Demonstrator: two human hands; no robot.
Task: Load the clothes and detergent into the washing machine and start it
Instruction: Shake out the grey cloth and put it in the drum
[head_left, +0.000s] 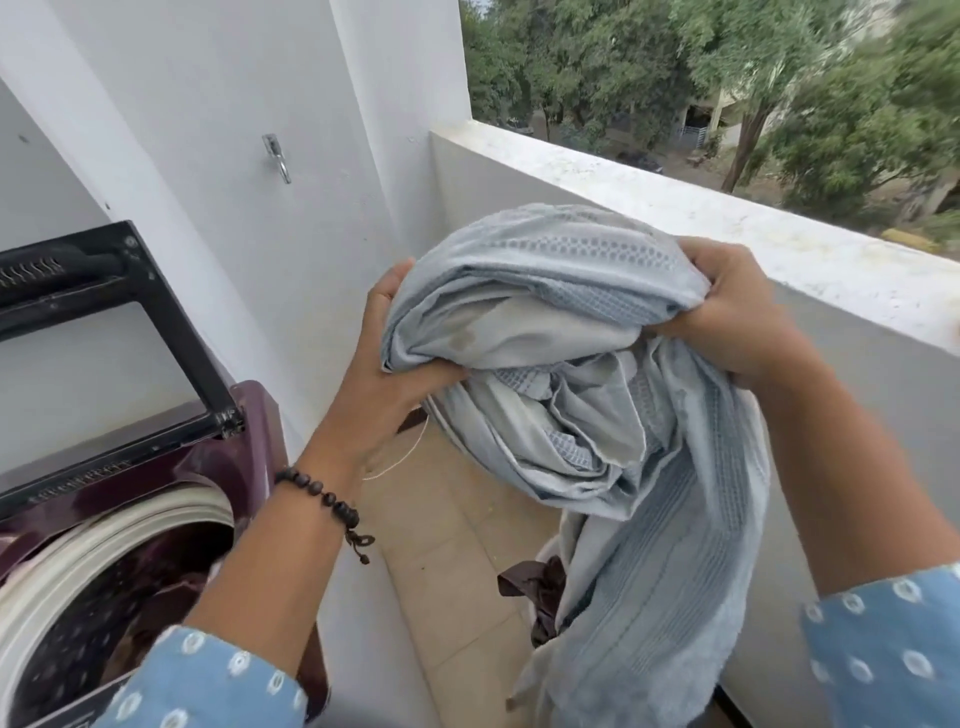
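Pale blue-grey woven cloth (582, 374), bunched and heavy-looking, held up in mid-air to the right of the washing machine (119, 519), over the tiled floor (457, 545) beside the balcony parapet (727, 223). Gripped from both sides: left hand (384, 358) cupped against the bundle's near edge with the thumb tucked under a fold and the fingers (397, 278) curled round the far side; right hand (737, 312) clenched tight into a gathered bunch at the top. Long tail of fabric hanging down past the right forearm, almost to the floor.

Best handled by gathering that trailing length up first, so nothing drags or snags on the machine's corner during the swing leftward. Then carried across and lowered through the opening rather than dropped in one lump; probably worth loosening the wad so the load spreads evenly round the drum.

Lid (104, 312) raised, leaning back toward the wall. Drum (119, 608) open, white ring around the mouth, something dark and speckled already inside, likely a garment, though hard to tell exactly. Dark brown item (535, 587) lying low behind the hanging cloth, possibly more laundry; resting place hidden. No detergent visible anywhere.
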